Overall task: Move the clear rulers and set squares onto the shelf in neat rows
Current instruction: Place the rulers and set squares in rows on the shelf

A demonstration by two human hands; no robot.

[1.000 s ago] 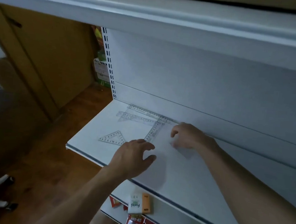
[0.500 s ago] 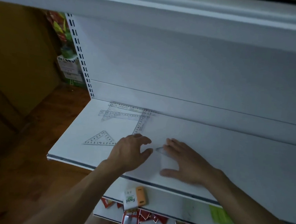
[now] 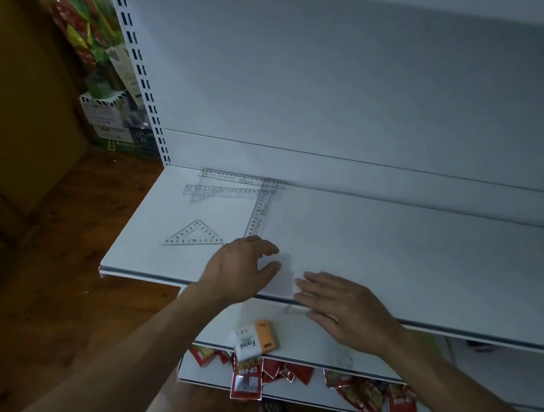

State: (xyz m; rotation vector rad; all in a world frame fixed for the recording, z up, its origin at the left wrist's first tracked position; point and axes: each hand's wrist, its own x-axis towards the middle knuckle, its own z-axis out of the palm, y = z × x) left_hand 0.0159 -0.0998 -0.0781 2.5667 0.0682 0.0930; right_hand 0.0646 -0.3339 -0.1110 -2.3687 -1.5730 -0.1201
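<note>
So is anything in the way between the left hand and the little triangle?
Nothing visible. The little triangle lies flat on the shelf just left of the left hand, with only bare shelf between them. The long ruler ends near that hand, but off to the side, not between them.

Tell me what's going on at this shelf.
A person is arranging stationery on a white metal shelf. Clear plastic rulers lie along the back, one clear ruler runs front to back, and a small clear triangular set square sits near the left. The left hand is loosely curled by that ruler's near end; the right hand lies flat at the front edge.
</note>
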